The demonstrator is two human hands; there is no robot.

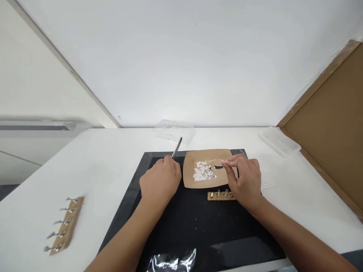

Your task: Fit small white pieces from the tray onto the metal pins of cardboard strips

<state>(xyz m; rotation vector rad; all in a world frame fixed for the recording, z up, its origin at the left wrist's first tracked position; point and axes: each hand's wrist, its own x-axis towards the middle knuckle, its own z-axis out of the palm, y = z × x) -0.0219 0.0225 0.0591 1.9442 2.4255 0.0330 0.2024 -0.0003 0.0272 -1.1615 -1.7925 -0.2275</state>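
Observation:
My left hand (pixel 161 177) is closed round a slim metal tool (pixel 177 147), whose dark end points up and away; the rest of it is hidden in the fist. My right hand (pixel 244 173) hovers over the right side of a brown cardboard tray (pixel 189 175), thumb and fingertips pinched together. What they hold, if anything, is too small to make out. Many small white flakes (pixel 203 173) lie in the tray, with a dark strip (pixel 218 167) beside them. Below the right hand sits a notched brown strip (pixel 221 196) bearing small upright pieces, partly covered by that hand.
A black mat (pixel 198 219) lies under the tray, with shiny clear plastic (pixel 172 263) at its near edge. To the left is a brown strip with several metal pins (pixel 67 225). Clear plastic containers (pixel 173 131) (pixel 279 141) stand at the back; cardboard (pixel 331 124) rises at right.

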